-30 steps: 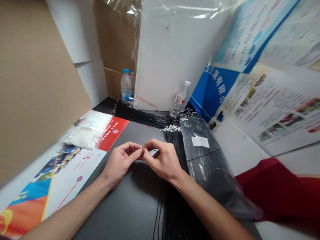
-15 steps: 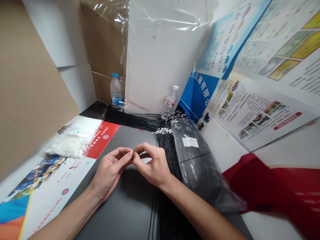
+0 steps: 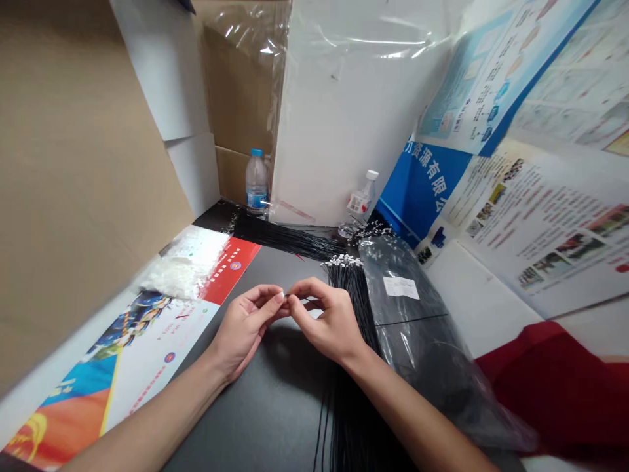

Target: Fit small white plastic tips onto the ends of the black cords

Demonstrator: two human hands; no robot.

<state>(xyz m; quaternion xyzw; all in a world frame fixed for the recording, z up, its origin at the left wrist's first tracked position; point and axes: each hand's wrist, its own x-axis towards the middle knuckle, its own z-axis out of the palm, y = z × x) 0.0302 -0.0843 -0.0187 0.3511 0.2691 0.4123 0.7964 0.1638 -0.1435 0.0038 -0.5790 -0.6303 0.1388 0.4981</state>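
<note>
Above the dark table [image 3: 221, 419], my left hand [image 3: 240, 331] and my right hand [image 3: 329, 321] meet at the fingertips, both pinched closed. A tiny white piece [image 3: 283, 294] shows at the left thumb tip; its exact shape is too small to tell. My right thumb and forefinger grip a thin black wire [image 3: 417, 320], whose length trails out to the right over a clear plastic bag [image 3: 442, 373]. Just right of the hands lies a bundle of black wires [image 3: 356, 298] with white connectors [image 3: 344, 261] at its far end. My right forearm covers part of this bundle.
Another black wire bundle [image 3: 289, 237] lies across the back. A bag of small white pieces [image 3: 184, 265] rests on a printed sheet [image 3: 162, 354] at left. Two bottles, one blue-capped [image 3: 256, 183] and one white-capped [image 3: 362, 196], stand behind. Red cloth [image 3: 545, 373] lies at right.
The view has turned slightly left, so everything sits further right in the picture. My hands keep the same pinched pose, fingertips together.
</note>
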